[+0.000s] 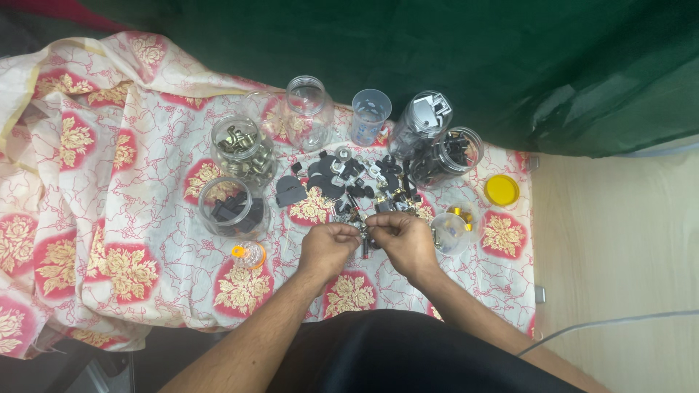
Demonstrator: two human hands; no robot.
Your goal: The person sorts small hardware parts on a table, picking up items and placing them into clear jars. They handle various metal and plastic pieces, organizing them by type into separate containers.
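Head view: I see the floral cloth (145, 218) spread wide, clear jars (244, 149) behind a heap of dark parts (349, 182). My left hand (328, 247) and right hand (406, 241) meet, both pinching one small metal piece (364, 234) just before that heap.

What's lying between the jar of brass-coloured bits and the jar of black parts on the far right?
In the head view, between the brass-parts jar and the black-parts jar lies a scattered pile of small black parts on the cloth.

Cloth (145, 240) — cream, with pink patches, gold flowers and red vine lines; lid (502, 190) yellow; drape (437, 58) dark green; loose parts (349, 178) — black.
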